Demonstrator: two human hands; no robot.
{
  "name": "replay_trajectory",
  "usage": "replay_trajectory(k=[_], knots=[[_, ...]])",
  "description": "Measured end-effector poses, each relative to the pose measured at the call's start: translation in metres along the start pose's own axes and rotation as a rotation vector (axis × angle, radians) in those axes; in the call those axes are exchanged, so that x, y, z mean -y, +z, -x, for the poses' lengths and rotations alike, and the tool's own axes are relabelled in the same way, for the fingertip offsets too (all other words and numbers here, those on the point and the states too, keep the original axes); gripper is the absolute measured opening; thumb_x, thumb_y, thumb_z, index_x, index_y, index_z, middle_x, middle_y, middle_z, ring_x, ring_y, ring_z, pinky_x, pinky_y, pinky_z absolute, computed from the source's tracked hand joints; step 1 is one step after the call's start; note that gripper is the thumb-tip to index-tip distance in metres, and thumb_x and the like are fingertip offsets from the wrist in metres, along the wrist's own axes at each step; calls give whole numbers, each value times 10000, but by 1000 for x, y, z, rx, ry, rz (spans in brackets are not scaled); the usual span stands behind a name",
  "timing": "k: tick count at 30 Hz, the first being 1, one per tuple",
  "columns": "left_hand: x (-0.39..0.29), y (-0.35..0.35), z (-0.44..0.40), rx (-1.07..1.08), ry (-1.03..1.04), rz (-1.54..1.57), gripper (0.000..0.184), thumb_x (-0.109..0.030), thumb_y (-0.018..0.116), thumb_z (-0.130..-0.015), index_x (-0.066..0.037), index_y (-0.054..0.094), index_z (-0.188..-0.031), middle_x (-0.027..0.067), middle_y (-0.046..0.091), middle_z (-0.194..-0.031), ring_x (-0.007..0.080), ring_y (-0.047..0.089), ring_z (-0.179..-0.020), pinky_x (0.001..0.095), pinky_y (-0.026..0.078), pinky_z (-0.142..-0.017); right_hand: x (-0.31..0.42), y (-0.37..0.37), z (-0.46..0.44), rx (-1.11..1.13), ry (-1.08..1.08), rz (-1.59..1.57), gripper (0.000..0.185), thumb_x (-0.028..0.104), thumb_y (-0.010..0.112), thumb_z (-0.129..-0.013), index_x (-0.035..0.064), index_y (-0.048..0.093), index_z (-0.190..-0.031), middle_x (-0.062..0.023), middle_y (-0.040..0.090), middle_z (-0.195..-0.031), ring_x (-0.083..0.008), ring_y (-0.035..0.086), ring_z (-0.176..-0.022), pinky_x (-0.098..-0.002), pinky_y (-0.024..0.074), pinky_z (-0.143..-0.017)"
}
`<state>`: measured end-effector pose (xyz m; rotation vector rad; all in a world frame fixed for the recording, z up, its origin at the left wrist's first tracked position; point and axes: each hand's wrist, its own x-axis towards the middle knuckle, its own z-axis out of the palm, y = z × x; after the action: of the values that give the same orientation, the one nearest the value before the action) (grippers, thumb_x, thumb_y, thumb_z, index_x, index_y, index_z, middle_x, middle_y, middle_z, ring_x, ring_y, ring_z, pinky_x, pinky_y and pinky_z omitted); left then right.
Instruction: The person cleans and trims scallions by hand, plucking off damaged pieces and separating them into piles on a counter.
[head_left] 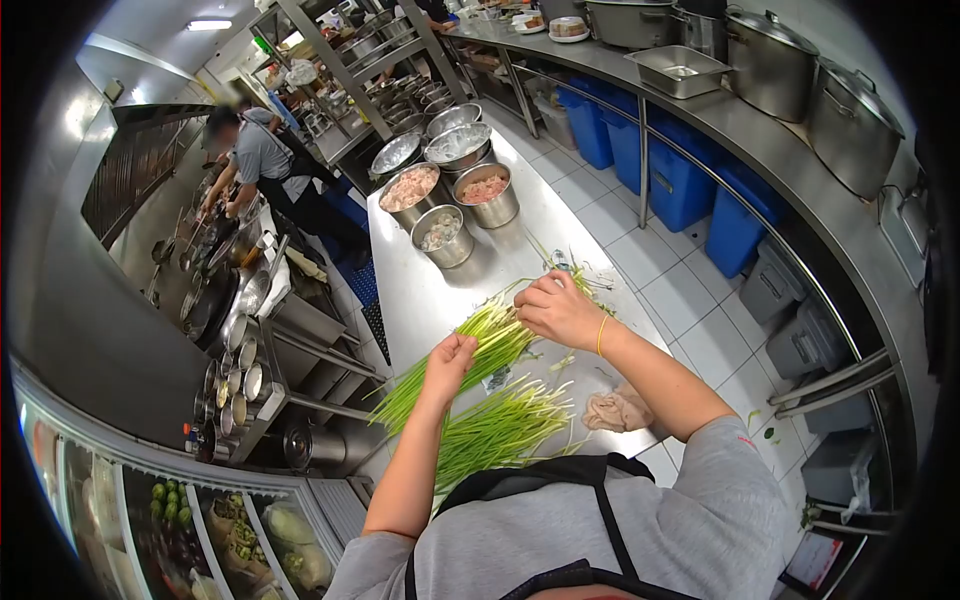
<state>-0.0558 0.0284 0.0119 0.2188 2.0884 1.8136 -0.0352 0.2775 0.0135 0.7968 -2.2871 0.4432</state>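
On the steel table point(405, 315) in front of me lie two heaps of spring onions. The farther bunch point(492, 345) runs beneath both hands, and the nearer bunch point(505, 428) rests close to my apron. My left hand point(450, 366) is closed with thumb and fingers pinched over the farther bunch, seemingly on a spring onion stalk. Fingers bent, my right hand point(560, 312) pinches at the pale root end of the same bunch; its fingertips partly hide what they grip. Loose trimmings point(597, 283) are scattered beyond my right hand.
Beyond the onions stand metal pots of pale meat point(410, 190), pink meat point(486, 192) and other pieces point(441, 232). A crumpled cloth point(617, 409) lies at right. Blue bins point(680, 175) line the right counter. A co-worker point(265, 150) stands at the stoves on the left.
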Motion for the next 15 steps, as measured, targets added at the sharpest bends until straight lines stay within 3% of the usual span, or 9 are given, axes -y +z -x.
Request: replay_trajectory(k=[4, 7, 9, 10, 12, 13, 15], knots=[[4, -16, 9, -54, 58, -137, 202, -246, 584, -942, -81, 563, -826, -74, 444, -606, 28, 338, -521, 210, 271, -476, -22, -8, 16, 19, 45, 36, 85, 183, 661, -767, 158, 620, -837, 34, 563, -1027, -168, 511, -1019, -408, 365, -926], [17, -32, 28, -76, 37, -317, 224, -256, 597, -929, -74, 556, -804, -52, 486, -618, 45, 381, -545, 234, 314, -500, -38, -7, 32, -74, 302, -98, 204, 260, 724, -728, 180, 621, -885, 9, 565, -1064, -235, 499, -1062, -421, 355, -923], [14, -23, 47, 21, 45, -578, 214, -252, 615, -909, -52, 575, -846, 6, 496, -583, 97, 425, -530, 272, 354, -509, -49, -3, 41, -95, 470, -236, 282, 296, 772, -689, 180, 616, -892, 1, 566, -1073, -257, 484, -1085, -426, 349, -924], [14, -14, 59, 36, -8, -566, 214, -252, 615, -909, -52, 575, -846, 6, 496, -583, 97, 425, -530, 272, 354, -509, -56, 4, 48, -129, 523, -260, 310, 307, 793, -670, 176, 612, -884, 0, 568, -1070, -258, 477, -1091, -427, 347, -924], [13, 1, 73, 109, -23, -774, 222, -239, 633, -878, -24, 590, -911, 105, 547, -660, 215, 538, -598, 327, 420, -572, -57, 3, 52, -73, 666, -271, 278, 294, 798, -666, 159, 605, -814, 9, 573, -1064, -249, 466, -1099, -427, 341, -939], [26, 2, 79, 116, -49, -765, 222, -239, 633, -878, -24, 590, -911, 105, 547, -660, 215, 538, -598, 327, 420, -572, -55, 8, 58, -50, 679, -283, 278, 294, 798, -666, 159, 605, -814, 9, 573, -1064, -249, 466, -1099, -427, 341, -939], [45, 5, 78, 112, 269, -845, 248, -225, 638, -858, 2, 594, -949, 166, 576, -791, 324, 590, -737, 357, 455, -644, -61, 15, 59, 60, 633, -155, 272, 281, 808, -659, 135, 587, -725, 0, 595, -1047, -248, 485, -1056, -364, 383, -895]])
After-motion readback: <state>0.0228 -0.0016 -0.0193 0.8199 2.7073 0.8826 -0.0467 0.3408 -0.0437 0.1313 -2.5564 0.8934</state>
